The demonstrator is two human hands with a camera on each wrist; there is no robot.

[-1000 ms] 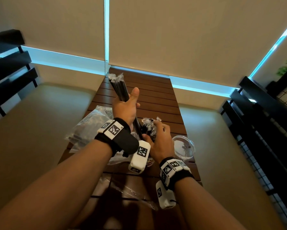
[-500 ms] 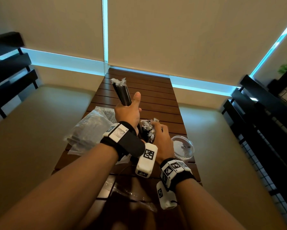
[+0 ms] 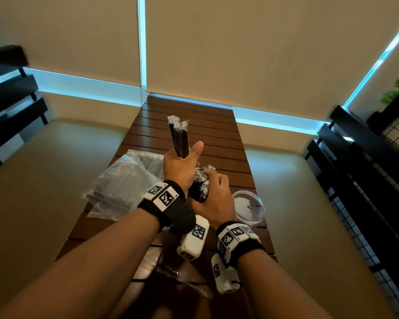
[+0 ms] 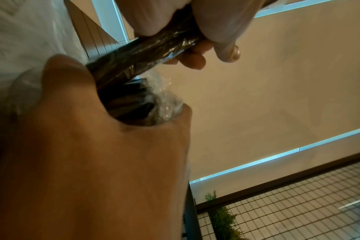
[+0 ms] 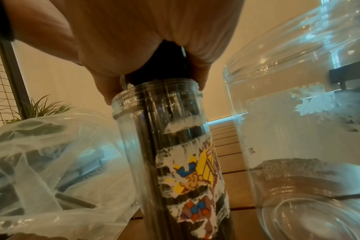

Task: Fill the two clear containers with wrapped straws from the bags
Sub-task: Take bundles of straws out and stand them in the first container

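My left hand (image 3: pixel 182 161) grips a bundle of black wrapped straws (image 3: pixel 179 139), tilted up and away over the table. The lower end of the straw bundle (image 4: pixel 146 53) slants down toward my right hand (image 4: pixel 93 146). My right hand (image 3: pixel 213 194) is curled round the tops of the wrapped straws (image 3: pixel 200 186) that stand in the narrow clear container (image 5: pixel 175 154), which has a torn sticker and looks packed with black straws. Beside it on the right stands the wide clear container (image 5: pixel 308 113), with no straws seen in it (image 3: pixel 248 207).
A clear plastic bag of straws (image 3: pixel 122 180) lies on the slatted wooden table (image 3: pixel 187 111) to the left of the hands. A flat crumpled plastic bag (image 3: pixel 182 275) lies near the front edge. Dark benches stand at both sides, and a wire grid panel at the right.
My left hand has brought the straw bundle down and a little to the right, closer to my right hand. The right hand has stayed on the straws in the narrow container.
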